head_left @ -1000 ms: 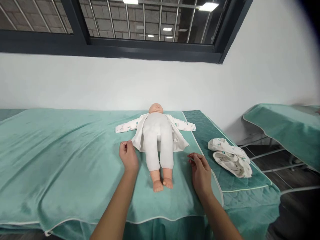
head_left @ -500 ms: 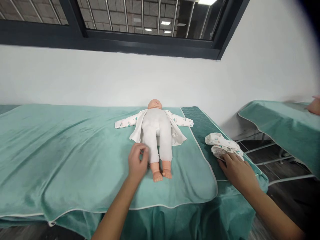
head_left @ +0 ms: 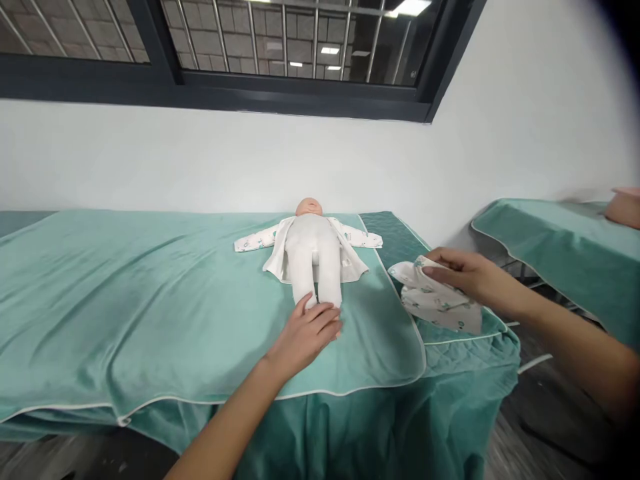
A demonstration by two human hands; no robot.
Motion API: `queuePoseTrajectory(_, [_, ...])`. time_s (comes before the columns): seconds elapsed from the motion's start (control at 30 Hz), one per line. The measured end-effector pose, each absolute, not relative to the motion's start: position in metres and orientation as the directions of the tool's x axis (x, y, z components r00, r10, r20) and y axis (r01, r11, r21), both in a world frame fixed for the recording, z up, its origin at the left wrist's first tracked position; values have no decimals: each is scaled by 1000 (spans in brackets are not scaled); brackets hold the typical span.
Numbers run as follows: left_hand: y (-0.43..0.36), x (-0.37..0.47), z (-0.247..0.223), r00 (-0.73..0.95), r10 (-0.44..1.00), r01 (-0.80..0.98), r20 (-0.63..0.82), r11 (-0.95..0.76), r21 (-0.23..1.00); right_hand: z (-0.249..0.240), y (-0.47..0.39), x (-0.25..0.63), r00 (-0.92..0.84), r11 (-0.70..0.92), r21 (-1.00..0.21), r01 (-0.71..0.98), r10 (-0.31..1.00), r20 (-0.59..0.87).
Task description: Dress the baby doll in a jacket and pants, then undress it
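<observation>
On its back on the green blanket [head_left: 190,313] lies a baby doll [head_left: 309,233] with a white cloth body. Its arms are in the sleeves of a white printed jacket [head_left: 353,263], which is spread open at the front. My left hand [head_left: 310,330] lies over the doll's ankles and feet, fingers curled round them and hiding most of the feet. To the right, my right hand [head_left: 457,273] pinches the top of a folded white baby garment [head_left: 435,303] with a small green print, its lower part hanging near the darker green bed cover.
A white wall [head_left: 210,160] stands behind the bed, with a dark-framed barred window [head_left: 300,93] above. At the right is another green-covered bed [head_left: 560,233] bearing a partly visible skin-coloured object [head_left: 625,208]. A gap with dark floor separates the beds.
My left hand has moved right from beside the doll's leg onto its ankles. My right hand has gone from resting on the garment to gripping its top and lifting it.
</observation>
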State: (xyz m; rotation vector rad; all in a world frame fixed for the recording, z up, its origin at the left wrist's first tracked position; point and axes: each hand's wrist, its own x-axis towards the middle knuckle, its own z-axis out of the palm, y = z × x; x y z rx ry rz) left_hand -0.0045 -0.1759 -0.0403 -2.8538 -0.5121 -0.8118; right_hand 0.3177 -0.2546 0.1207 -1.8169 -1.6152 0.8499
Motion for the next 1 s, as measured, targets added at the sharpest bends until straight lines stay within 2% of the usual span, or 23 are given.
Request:
queuePoseTrajectory(0.1, [-165,-5,-38,824,255,328,506,-943,-58,159,-250,295,-218,-124,-829,546,934,-283])
queuePoseTrajectory(0.17, [-163,-5,-35,829,292,324,477,-946,16,176,-246,281,-409,-64,-837,544,850,-331])
queuePoseTrajectory(0.23, [-166,-5,-27,815,369,314,447,-929,194,189,-242,265,-561,27,-853,521,764,-318])
queuePoseTrajectory(0.3, [-169,-6,-11,742,520,306,424,-825,476,199,-237,245,-661,116,-865,489,696,-281])
queuePoseTrajectory(0.37, [-171,-9,15,587,712,230,385,-603,763,205,-230,224,-712,200,-863,464,663,-230])
queuePoseTrajectory(0.43, [-172,-15,49,444,830,26,338,-389,921,208,-220,203,-726,290,-850,441,672,-148])
queuePoseTrajectory(0.5, [-172,-24,84,459,831,-198,315,-250,948,211,-209,186,-703,362,-835,415,710,-42])
queuePoseTrajectory(0.53, [-173,-30,101,489,811,-238,321,-229,944,214,-205,180,-687,386,-836,389,726,15])
queuePoseTrajectory(0.63, [-180,-52,138,526,798,-163,293,-244,956,224,-198,172,-651,440,-853,279,740,169])
queuePoseTrajectory(0.7, [-187,-66,152,438,847,-180,302,-247,952,231,-199,172,-646,465,-848,255,735,208])
queuePoseTrajectory(0.83, [-197,-82,169,286,882,-270,375,-301,914,234,-209,171,-711,499,-769,400,698,84])
queuePoseTrajectory(0.9, [-200,-84,176,285,880,-228,380,-323,918,231,-213,170,-729,528,-735,426,681,67])
queuePoseTrajectory(1.0, [-201,-86,185,399,861,-117,316,-295,948,230,-216,174,-654,544,-767,340,723,223])
